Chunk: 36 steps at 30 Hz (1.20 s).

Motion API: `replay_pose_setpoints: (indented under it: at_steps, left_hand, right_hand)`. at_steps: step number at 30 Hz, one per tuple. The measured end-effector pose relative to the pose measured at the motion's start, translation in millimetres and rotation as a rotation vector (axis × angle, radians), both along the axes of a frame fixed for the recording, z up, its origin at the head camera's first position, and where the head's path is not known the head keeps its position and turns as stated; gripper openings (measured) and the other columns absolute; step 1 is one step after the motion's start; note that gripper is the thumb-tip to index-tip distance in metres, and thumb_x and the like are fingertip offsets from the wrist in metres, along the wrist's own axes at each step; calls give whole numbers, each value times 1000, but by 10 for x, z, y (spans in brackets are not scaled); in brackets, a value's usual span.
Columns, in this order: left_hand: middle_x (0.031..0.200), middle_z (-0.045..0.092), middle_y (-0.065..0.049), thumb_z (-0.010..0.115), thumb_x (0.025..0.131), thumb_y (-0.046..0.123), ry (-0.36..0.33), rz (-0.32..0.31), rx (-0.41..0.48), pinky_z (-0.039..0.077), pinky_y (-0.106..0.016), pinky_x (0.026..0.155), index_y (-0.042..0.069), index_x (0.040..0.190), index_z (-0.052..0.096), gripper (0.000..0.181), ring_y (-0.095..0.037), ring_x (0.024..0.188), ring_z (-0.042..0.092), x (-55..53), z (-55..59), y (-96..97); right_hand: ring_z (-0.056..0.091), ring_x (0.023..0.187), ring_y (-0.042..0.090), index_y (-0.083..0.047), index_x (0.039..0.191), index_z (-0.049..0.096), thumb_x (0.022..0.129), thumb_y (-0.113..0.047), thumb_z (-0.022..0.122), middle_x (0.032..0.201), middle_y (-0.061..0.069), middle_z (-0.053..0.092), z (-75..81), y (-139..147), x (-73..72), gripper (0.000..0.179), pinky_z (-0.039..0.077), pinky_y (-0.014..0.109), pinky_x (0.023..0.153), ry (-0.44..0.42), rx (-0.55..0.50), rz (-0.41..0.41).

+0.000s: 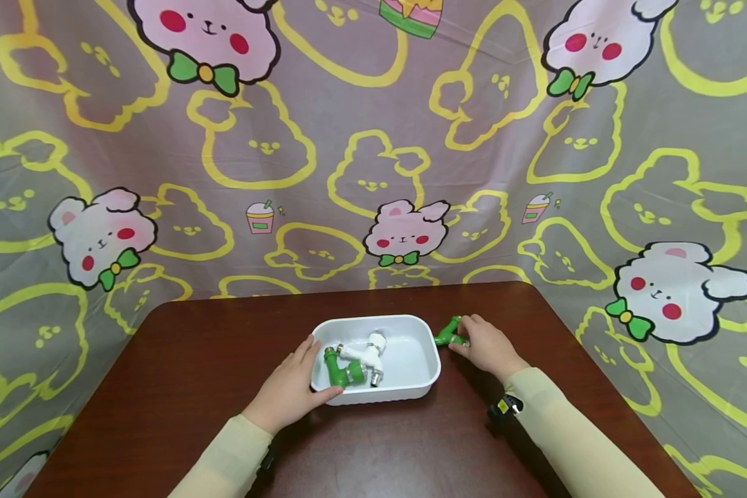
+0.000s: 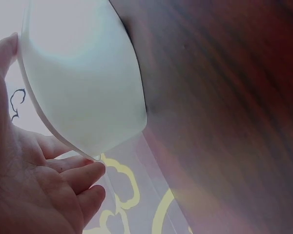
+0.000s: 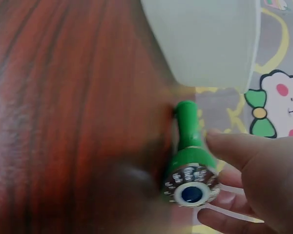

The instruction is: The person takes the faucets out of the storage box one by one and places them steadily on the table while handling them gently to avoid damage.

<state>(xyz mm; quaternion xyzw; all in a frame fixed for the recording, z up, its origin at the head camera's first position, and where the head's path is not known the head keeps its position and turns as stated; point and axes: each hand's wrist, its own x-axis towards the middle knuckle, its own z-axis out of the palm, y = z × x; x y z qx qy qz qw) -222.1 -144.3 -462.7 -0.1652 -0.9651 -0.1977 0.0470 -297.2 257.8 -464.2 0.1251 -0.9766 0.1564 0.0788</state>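
Observation:
A white tray [image 1: 411, 395] stands on the table, and my left hand [image 1: 286, 393] holds its left end, thumb at the near rim and fingers at the far corner. In the left wrist view the fingers [image 2: 83, 176] lie against the rim. Inside the tray are a green pipe fitting [image 1: 338, 373] and a white branched pipe fitting [image 1: 369, 355] with metal ends. Just right of the tray, my right hand [image 1: 488, 348] pinches a second green pipe fitting [image 3: 188, 129], low over the table. Its knurled metal ring [image 3: 191, 185] faces the right wrist camera.
The dark brown wooden table [image 1: 373, 449] reaches back to a patterned cloth [image 1: 324, 159] hanging behind and at both sides. A small black device [image 1: 505, 408] is strapped at the right wrist.

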Motion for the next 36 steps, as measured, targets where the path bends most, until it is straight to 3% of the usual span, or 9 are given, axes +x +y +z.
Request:
replay_pose_setpoints:
  at_steps: [7, 13, 18, 36]
  left_hand:
    - [164, 33, -26, 76, 86, 61, 6, -1, 10, 43, -59, 112, -4, 154, 41, 101, -49, 142, 46, -1, -15, -1]
    - [165, 31, -25, 75, 86, 62, -5, 7, 10, 42, -59, 113, -4, 156, 40, 102, -49, 143, 45, -8, -27, 0]
    - [165, 32, -26, 75, 86, 62, 3, 4, 9, 43, -59, 112, -4, 155, 40, 102, -50, 142, 46, -11, -28, -2]
    - [164, 33, -26, 75, 86, 63, 3, 5, 10, 43, -59, 112, -4, 155, 40, 102, -50, 141, 46, -8, -28, -9]
  right_hand:
    - [56, 72, 19, -8, 98, 66, 92, -24, 78, 94, 7, 62, 218, -78, 45, 20, 51, 38, 64, 120, -31, 14]
    - [52, 69, 16, -11, 98, 65, 94, -22, 76, 92, 9, 62, 381, -184, 62, 16, 45, 31, 61, 147, -48, 48]
    - [55, 74, 17, -12, 96, 65, 94, -22, 76, 92, 8, 62, 502, -285, 103, 15, 50, 34, 66, 181, -62, 75]
    - [59, 82, 18, -13, 98, 67, 92, -17, 78, 94, 1, 64, 675, -690, 194, 14, 56, 36, 77, 271, -35, 209]
